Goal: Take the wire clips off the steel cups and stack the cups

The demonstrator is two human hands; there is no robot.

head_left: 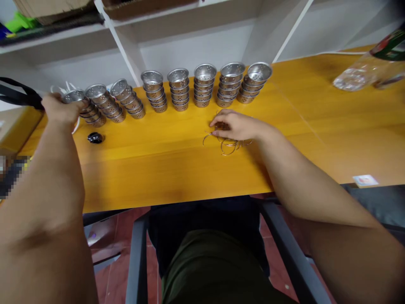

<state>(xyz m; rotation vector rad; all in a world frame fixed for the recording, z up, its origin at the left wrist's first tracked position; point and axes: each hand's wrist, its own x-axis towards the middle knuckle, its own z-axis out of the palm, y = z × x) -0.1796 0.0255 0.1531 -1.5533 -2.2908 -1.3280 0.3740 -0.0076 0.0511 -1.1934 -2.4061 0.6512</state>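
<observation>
My left hand [61,109] reaches to the far left of the table and closes round the top of a leaning stack of perforated metal cups [91,115]. My right hand [236,125] rests near the table's middle on a small heap of thin wire rings [228,145], fingers curled and pinching among them. Several more stacks of the same metal cups [205,86] stand in a row along the back of the orange table [177,169].
A small black round object [95,137] lies near the left stacks. A clear plastic bottle [367,74] lies at the far right. Black straps [19,96] hang at the left edge. White shelf posts [122,46] rise behind the cups. A small card [365,180] sits at the right front edge.
</observation>
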